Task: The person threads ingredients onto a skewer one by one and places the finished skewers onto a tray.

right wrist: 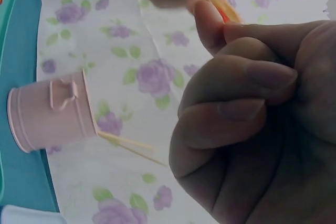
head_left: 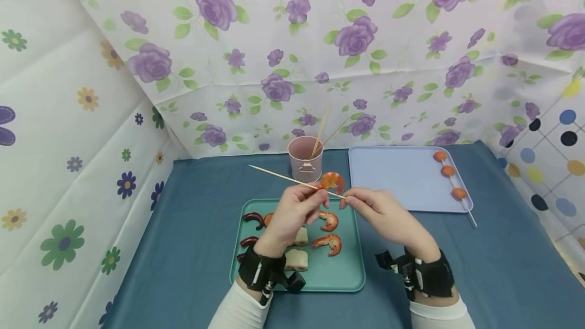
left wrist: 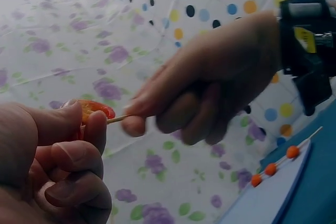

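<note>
The shrimp (head_left: 333,182) is curled into a C shape; its surface is glossy orange-red, with paler yellow-orange areas along the inner side. It is located above the far edge of the green tray (head_left: 357,268), between the two hands and beside the wooden skewer (head_left: 283,177). The wooden skewer is thin, straight and pale; it slopes down from upper left to right. Whether it pierces the shrimp cannot be told.

Left hand (head_left: 292,215): thumb and index finger pinch the shrimp at the skewer; remaining fingers are curled. Right hand (head_left: 381,215): thumb and index finger pinch the wooden skewer near its right end; remaining fingers are folded inward.

The green tray carries two further curled shrimps (head_left: 329,244), pale blocks (head_left: 296,259) and dark red curled pieces (head_left: 253,219), partly hidden by the left arm. Behind it stands a pink bucket (head_left: 306,169) containing two thin sticks (head_left: 322,128). To the right, a light blue tray (head_left: 388,176) supports a loaded stick bearing three orange balls (head_left: 448,170)
</note>
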Motion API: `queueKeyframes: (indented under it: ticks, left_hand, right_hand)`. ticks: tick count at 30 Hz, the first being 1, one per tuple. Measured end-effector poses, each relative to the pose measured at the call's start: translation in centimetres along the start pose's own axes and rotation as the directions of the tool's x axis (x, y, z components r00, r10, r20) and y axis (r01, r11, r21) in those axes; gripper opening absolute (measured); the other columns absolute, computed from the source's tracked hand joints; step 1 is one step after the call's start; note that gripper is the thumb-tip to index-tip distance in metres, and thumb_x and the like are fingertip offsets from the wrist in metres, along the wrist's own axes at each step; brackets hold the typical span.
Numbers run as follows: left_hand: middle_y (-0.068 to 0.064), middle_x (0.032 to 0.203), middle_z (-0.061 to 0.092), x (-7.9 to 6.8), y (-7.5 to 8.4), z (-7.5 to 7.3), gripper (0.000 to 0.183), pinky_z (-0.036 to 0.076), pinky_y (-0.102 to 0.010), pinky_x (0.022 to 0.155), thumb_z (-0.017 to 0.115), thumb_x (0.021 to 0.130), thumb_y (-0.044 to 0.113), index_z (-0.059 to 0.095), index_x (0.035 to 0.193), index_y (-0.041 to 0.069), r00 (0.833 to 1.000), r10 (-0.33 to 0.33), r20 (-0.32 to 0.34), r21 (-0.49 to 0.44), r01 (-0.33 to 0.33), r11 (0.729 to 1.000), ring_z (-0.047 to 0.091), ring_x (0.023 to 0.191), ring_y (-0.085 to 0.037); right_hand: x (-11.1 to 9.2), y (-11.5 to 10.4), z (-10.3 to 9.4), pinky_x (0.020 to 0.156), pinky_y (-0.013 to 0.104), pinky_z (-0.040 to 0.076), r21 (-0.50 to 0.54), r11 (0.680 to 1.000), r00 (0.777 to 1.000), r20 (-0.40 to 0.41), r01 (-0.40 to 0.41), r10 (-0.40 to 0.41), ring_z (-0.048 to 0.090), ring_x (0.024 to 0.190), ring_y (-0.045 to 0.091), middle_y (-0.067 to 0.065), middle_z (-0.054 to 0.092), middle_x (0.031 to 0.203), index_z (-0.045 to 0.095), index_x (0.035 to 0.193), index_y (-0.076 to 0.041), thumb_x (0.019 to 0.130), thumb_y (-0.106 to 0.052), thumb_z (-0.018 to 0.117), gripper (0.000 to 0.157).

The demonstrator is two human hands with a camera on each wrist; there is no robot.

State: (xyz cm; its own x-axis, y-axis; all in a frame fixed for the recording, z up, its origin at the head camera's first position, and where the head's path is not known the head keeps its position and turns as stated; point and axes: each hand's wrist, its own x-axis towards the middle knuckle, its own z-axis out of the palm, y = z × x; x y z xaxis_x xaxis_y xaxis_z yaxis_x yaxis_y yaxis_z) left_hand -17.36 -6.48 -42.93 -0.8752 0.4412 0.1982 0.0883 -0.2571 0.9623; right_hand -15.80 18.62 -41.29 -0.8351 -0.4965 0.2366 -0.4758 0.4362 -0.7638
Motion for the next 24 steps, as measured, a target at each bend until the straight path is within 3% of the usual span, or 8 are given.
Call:
queueKeyframes:
  ticks: [7,14,24]
  left_hand:
    - [-0.006,0.088,0.068,0.11,-0.42,1.15,0.034,0.038,-0.023,0.053,0.059,0.112,0.014,0.064,0.108,-0.019,1.0,-0.008,0.0,0.021,0.008,1.0,0.043,0.05,-0.011]
    - [-0.012,0.09,0.066,0.05,-0.4,1.06,0.033,0.039,-0.023,0.053,0.058,0.113,0.015,0.065,0.113,-0.017,1.0,-0.028,-0.003,0.016,0.028,0.999,0.044,0.052,-0.01]
    - [-0.004,0.09,0.066,0.18,-0.26,1.09,0.031,0.041,-0.022,0.054,0.058,0.113,0.015,0.065,0.12,-0.014,0.999,-0.036,0.002,0.021,0.035,0.999,0.046,0.055,-0.01]
  right_hand:
    - [0.23,-0.22,0.48,0.059,0.031,0.036,0.051,0.999,1.0,-0.016,0.002,-0.001,0.035,0.061,0.007,-0.01,0.04,0.071,0.073,0.108,-0.02,0.116,-0.017,0.052,0.023]
    - [0.36,-0.14,0.54,0.056,0.03,0.034,0.052,0.999,1.0,-0.009,-0.013,0.014,0.034,0.057,0.007,-0.01,0.04,0.069,0.073,0.108,-0.02,0.116,-0.019,0.052,0.022]
    - [0.35,-0.07,0.48,0.055,0.03,0.033,0.055,0.998,0.999,-0.007,-0.042,0.042,0.033,0.056,0.007,-0.009,0.039,0.068,0.074,0.112,-0.019,0.116,-0.02,0.052,0.023]
